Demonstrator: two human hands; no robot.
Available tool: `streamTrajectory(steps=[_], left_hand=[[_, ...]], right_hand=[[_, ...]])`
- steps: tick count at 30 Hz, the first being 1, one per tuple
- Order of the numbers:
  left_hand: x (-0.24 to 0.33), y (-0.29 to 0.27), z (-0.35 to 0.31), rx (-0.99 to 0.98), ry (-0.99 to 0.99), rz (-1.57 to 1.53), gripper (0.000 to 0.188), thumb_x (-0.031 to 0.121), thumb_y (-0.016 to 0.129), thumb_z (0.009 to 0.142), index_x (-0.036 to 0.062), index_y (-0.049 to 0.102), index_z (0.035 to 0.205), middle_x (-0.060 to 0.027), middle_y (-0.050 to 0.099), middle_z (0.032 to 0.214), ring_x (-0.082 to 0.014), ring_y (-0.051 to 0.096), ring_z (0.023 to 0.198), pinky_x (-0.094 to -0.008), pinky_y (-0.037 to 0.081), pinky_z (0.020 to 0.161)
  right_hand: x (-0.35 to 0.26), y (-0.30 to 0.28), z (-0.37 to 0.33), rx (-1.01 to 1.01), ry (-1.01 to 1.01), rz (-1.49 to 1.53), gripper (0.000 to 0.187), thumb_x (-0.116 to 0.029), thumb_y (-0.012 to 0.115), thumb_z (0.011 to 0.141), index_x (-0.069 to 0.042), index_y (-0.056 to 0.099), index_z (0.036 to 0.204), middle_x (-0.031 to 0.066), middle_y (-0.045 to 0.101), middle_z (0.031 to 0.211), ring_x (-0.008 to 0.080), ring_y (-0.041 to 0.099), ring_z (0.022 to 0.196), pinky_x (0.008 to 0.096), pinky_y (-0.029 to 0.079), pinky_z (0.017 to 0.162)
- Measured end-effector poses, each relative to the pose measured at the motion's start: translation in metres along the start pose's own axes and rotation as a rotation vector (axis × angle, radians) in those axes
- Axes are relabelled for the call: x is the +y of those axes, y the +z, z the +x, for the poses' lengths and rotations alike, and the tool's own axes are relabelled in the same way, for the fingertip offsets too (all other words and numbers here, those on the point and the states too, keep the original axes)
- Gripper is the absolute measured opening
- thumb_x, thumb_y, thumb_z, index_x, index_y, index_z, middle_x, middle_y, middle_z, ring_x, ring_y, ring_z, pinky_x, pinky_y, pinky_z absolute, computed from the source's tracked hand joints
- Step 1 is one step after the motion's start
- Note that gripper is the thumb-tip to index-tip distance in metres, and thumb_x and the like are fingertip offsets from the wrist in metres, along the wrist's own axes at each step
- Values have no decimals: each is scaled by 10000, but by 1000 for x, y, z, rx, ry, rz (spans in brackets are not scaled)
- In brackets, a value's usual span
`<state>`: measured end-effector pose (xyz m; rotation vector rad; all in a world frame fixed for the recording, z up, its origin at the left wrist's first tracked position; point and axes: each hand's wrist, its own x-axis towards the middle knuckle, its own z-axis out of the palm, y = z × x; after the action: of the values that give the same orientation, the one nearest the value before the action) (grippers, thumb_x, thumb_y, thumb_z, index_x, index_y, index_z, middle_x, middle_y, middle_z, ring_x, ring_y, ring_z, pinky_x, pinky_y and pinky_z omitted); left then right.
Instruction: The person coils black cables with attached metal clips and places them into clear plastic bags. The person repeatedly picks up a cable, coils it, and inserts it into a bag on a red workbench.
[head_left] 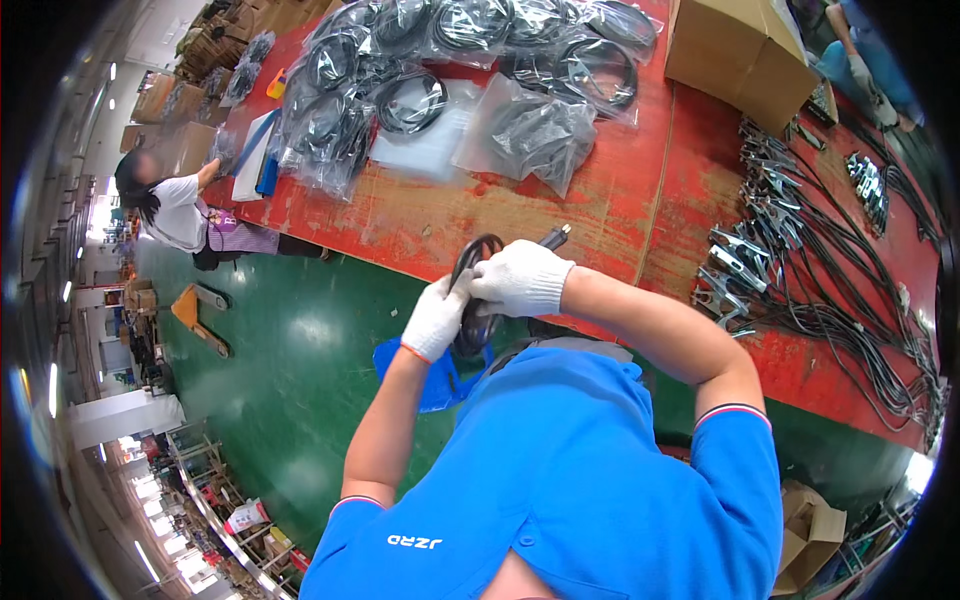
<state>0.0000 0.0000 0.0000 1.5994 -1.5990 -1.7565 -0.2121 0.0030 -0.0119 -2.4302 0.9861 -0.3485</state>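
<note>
In front of my waist, by the near edge of the red table, a black cable [477,333] is wound into a small coil. My left hand [437,318], in a white knitted glove, is closed around the coil's left side. The gloved fingers of my right hand [522,279] grip the same coil from the right, close to the left fingers. One cable end, a black plug with a metal tip [555,238], sticks out past my right hand over the table. Part of the coil is hidden behind the gloves.
The red table [520,217] carries bagged cable coils [410,104], a crumpled clear bag [535,130] and a cardboard box [740,60]. Cables with metal clamps [740,262] lie to the right. A blue stool [432,392] stands below. Other people work at far left and upper right.
</note>
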Motion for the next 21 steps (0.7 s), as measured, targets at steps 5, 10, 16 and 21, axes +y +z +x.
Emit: streamTrajectory(steps=[5,10,16,21], left_hand=[[-4,2,-10,-125,-273,-217,613,606,485,1079,23,670,1025,14,574,713,-96,516,598,-299,453,550],[10,20,-13,62,-94,-158,320,373,732,1006,86,631,906,46,538,699,-64,456,571,-266,366,518],[-31,14,6,109,260,911,483,492,699,964,20,617,911,-202,675,713,-399,697,682,-480,524,604],[-53,-22,58,85,736,1165,405,471,696,950,82,603,890,-94,635,585,-304,661,523,-458,503,521]], right_hand=[[19,42,-14,464,142,412,335,-430,756,864,-128,756,1009,133,706,1028,370,672,997,482,532,881],[6,74,-18,603,742,351,253,-364,664,973,-173,802,1067,127,709,1078,369,660,1011,488,504,905],[21,70,22,529,1036,2190,568,-548,591,1034,4,669,1142,67,688,864,204,634,790,388,560,800],[67,100,73,488,995,1609,303,-222,755,956,17,650,1109,110,701,857,229,678,700,399,610,700]])
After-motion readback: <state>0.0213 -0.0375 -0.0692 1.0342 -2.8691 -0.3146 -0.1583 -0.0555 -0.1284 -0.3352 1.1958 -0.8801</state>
